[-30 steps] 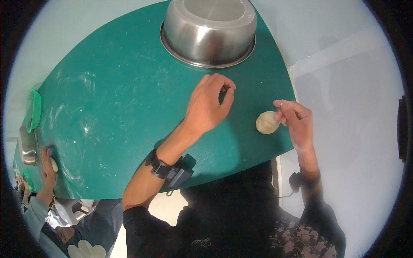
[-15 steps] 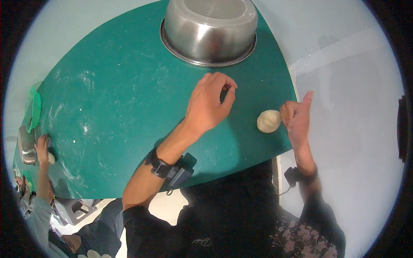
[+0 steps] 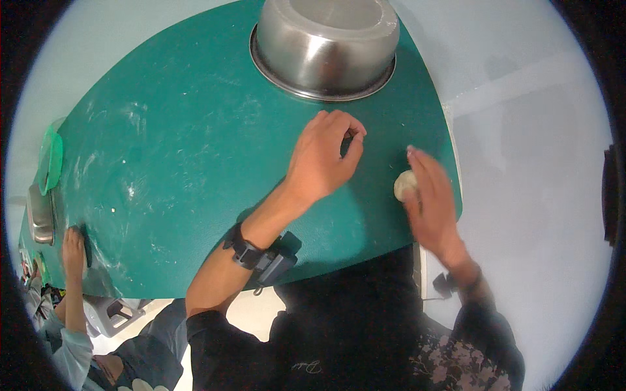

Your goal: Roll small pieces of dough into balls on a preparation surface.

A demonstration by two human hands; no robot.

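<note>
A small pale ball of dough sits on the green table near its right edge. Over its right side comes my right hand, slightly blurred, fingers stretched out past the ball and thumb overlapping its near side. Whether the palm touches the dough cannot be made out. My left hand hovers at or just above the table, left of the dough, with fingers curled and the thumb tip meeting the index finger in a ring; nothing shows in it. Just beyond it stands a big steel basin, upside down.
Flour smears the green table, mostly on its left half. At the far left edge are a green plastic basket and a steel container. Another person's hand works on the table there. A wall borders the right side.
My right hand has moved left from beside the dough onto it, its fingers unfolding from a thumb-up fist. My left hand keeps its curled shape. The other person's hand shifted nearer.
</note>
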